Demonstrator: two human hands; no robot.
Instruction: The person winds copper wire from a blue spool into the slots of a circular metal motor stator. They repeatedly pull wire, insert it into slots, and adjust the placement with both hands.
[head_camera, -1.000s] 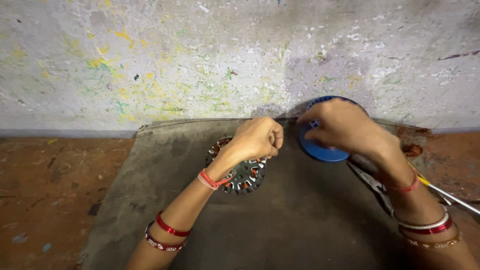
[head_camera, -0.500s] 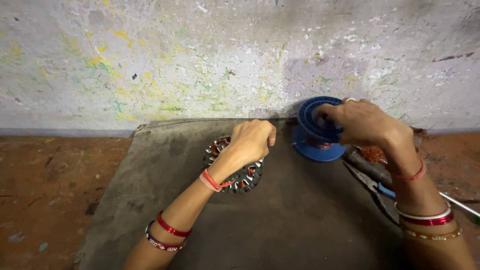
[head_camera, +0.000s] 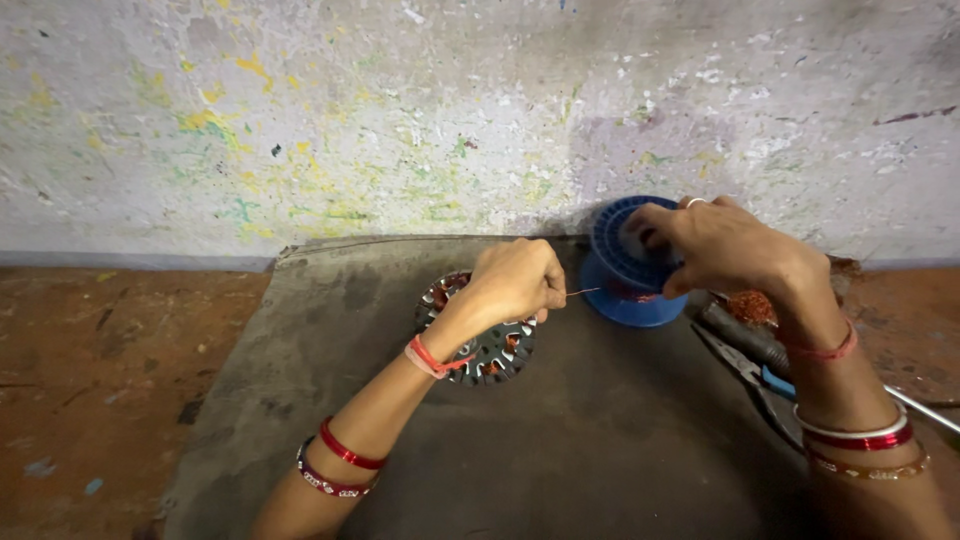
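Note:
My left hand (head_camera: 515, 280) is closed over a round metal stator (head_camera: 480, 335) with copper windings that lies flat on a grey mat (head_camera: 600, 440). Its fingertips pinch a thin copper wire (head_camera: 583, 292) that runs right toward a blue plastic spool (head_camera: 625, 265). My right hand (head_camera: 725, 250) grips the top of that spool, which stands tilted on the mat by the wall. Both wrists carry red bangles and thread bands.
Pliers with blue handles (head_camera: 760, 365) lie on the mat under my right forearm, next to a clump of copper wire (head_camera: 750, 307). A paint-spattered wall (head_camera: 450, 120) rises right behind the mat. Brown floor (head_camera: 110, 370) lies to the left.
My right hand has shifted right along the spool's top and tilted the spool. My left hand has stayed on the stator, and the wire between the hands now shows.

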